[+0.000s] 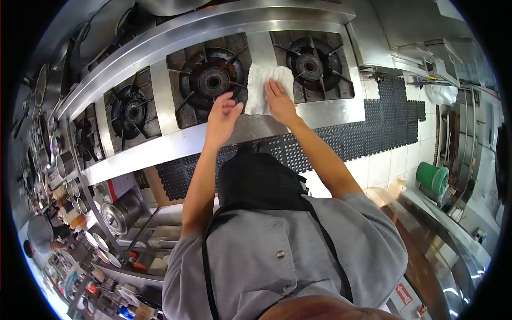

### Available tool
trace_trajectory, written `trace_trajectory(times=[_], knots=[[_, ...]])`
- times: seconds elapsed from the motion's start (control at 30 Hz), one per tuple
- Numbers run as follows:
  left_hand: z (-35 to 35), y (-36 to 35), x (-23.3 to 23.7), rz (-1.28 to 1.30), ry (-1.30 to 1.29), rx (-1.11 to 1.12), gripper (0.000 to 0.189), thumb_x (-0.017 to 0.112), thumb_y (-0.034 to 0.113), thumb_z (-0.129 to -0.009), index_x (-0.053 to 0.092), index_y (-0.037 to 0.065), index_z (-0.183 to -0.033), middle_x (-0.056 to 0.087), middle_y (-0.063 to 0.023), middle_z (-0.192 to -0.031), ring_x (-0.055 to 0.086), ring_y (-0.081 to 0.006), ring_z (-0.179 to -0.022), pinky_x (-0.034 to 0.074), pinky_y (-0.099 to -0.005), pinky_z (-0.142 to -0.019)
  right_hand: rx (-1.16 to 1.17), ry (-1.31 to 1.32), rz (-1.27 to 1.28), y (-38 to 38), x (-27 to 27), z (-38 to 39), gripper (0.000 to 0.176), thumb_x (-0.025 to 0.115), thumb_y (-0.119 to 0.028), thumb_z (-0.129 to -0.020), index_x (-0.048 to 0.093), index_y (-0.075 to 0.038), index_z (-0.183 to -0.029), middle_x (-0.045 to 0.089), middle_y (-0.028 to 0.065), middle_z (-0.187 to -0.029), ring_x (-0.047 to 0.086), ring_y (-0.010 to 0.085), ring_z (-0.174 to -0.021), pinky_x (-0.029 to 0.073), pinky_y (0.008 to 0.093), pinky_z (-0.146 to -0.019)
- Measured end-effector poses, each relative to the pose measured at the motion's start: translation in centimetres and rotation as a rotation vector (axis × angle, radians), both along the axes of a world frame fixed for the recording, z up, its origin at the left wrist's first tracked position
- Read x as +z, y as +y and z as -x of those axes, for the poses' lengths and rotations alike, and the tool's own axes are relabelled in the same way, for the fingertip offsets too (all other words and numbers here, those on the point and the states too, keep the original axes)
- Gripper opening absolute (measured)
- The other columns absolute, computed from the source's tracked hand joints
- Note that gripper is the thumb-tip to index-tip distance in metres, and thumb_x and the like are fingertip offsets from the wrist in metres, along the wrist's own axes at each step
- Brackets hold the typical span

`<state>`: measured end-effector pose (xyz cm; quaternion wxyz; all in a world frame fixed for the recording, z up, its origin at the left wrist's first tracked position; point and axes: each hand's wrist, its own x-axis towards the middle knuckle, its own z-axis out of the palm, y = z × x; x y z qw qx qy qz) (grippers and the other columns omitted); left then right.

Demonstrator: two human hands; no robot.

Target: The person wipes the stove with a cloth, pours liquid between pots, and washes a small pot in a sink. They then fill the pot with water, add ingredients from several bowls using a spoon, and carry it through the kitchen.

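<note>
A white cloth (256, 88) lies on the steel strip between two burners of a stove (186, 143). My right hand (279, 100) rests flat on the cloth's right part, its fingers stretched out. Just left of the cloth, my left hand (223, 117) is raised near the stove's front edge, fingers apart and slightly bent, holding nothing. The large burner (213, 81) is beyond my left hand. Another burner (309, 66) sits to the right of the cloth.
Two more burners continue left. A lidded steel pot (121, 214) stands on a lower shelf at left. Black rubber mats (368, 128) cover part of the floor. A green bucket (431, 178) is at right. Another person (41, 234) is far off at lower left.
</note>
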<state>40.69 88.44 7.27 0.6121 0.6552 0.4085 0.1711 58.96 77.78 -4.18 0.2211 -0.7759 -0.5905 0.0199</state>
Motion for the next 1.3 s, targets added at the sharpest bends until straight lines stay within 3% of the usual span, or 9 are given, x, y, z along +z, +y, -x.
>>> trace_trajectory(times=[0.2,0.37,0.53,0.6,0.73,0.77,0.97,1.27,1.3], knots=[[8.5,1.3,-1.7,0.273,0.009,0.071,0.030,0.054,0.015,-0.090,0.049,0.000,-0.115,0.058,-0.0063,-0.093,0.055,-0.0126,-0.085,0.044,-0.0246,-0.078,-0.029,-0.167,0.038,7.8,-2.0,-3.0,0.051,0.045,-0.010,-0.078,0.039,0.003,-0.127,0.036,0.0195,-0.135,0.032,0.0350,-0.126,0.026,0.0418,-0.105],[10.4,3.6,-1.3,0.358,0.096,0.208,0.029,0.051,0.018,-0.092,0.050,-0.002,-0.113,0.059,-0.0091,-0.094,0.058,-0.0146,-0.084,0.046,-0.0270,-0.078,0.000,-0.163,0.068,16.3,-4.8,-9.9,0.047,0.046,-0.015,-0.082,0.040,-0.003,-0.127,0.032,0.0092,-0.141,0.029,0.0256,-0.130,0.033,0.0391,-0.100],[10.8,5.1,1.0,0.314,0.072,0.230,0.027,0.050,0.017,-0.092,0.051,-0.003,-0.111,0.059,-0.0104,-0.096,0.057,-0.0150,-0.087,0.047,-0.0282,-0.080,-0.133,0.226,-0.232,21.9,-5.0,-12.6,0.046,0.061,-0.016,-0.073,0.052,-0.009,-0.117,0.046,0.0162,-0.126,0.034,0.0291,-0.124,0.025,0.0392,-0.106],[11.6,5.3,1.1,0.325,0.077,0.241,0.027,0.049,0.017,-0.093,0.051,-0.003,-0.111,0.059,-0.0103,-0.096,0.057,-0.0152,-0.087,0.047,-0.0283,-0.080,0.016,-0.099,-0.193,21.3,-3.5,-11.8,0.048,0.060,-0.012,-0.068,0.054,-0.011,-0.116,0.047,0.0157,-0.125,0.038,0.0333,-0.120,0.027,0.0374,-0.105],[12.8,4.5,0.1,0.400,0.086,0.232,0.028,0.048,0.019,-0.094,0.050,-0.001,-0.112,0.059,-0.0095,-0.096,0.058,-0.0158,-0.087,0.046,-0.0292,-0.080,-0.051,-0.116,-0.062,16.8,-0.8,-8.7,0.045,0.051,-0.009,-0.072,0.051,0.006,-0.114,0.046,0.0212,-0.125,0.037,0.0340,-0.122,0.025,0.0379,-0.107],[12.7,4.4,-0.3,0.440,0.083,0.227,0.028,0.047,0.019,-0.094,0.050,0.000,-0.113,0.060,-0.0089,-0.095,0.058,-0.0161,-0.087,0.046,-0.0301,-0.080,-0.097,-0.179,-0.098,15.1,-4.4,-7.8,0.041,0.048,-0.009,-0.078,0.046,0.002,-0.118,0.041,0.0136,-0.133,0.037,0.0304,-0.122,0.033,0.0375,-0.100],[12.6,3.7,-0.7,0.536,-0.021,0.238,0.026,0.048,0.018,-0.093,0.052,-0.001,-0.110,0.059,-0.0095,-0.093,0.057,-0.0157,-0.083,0.047,-0.0291,-0.078,-0.185,0.065,0.193,-3.4,-0.3,5.4,0.045,0.046,-0.008,-0.080,0.045,0.001,-0.125,0.037,0.0140,-0.137,0.033,0.0301,-0.128,0.031,0.0405,-0.102],[12.9,4.4,0.3,0.468,-0.018,0.267,0.025,0.045,0.016,-0.094,0.051,-0.002,-0.111,0.059,-0.0099,-0.093,0.058,-0.0168,-0.083,0.047,-0.0308,-0.079,-0.044,-0.254,-0.022,14.9,-4.7,-8.7,0.042,0.049,-0.012,-0.077,0.050,-0.005,-0.119,0.045,0.0082,-0.129,0.039,0.0255,-0.121,0.034,0.0374,-0.099],[13.1,4.4,0.7,0.441,-0.023,0.255,0.025,0.045,0.016,-0.094,0.051,-0.002,-0.111,0.059,-0.0097,-0.093,0.057,-0.0165,-0.083,0.047,-0.0308,-0.079,0.032,-0.240,0.088,15.5,-0.8,-9.0,0.048,0.051,-0.010,-0.071,0.049,0.010,-0.115,0.047,0.0237,-0.123,0.037,0.0339,-0.123,0.024,0.0378,-0.107]])
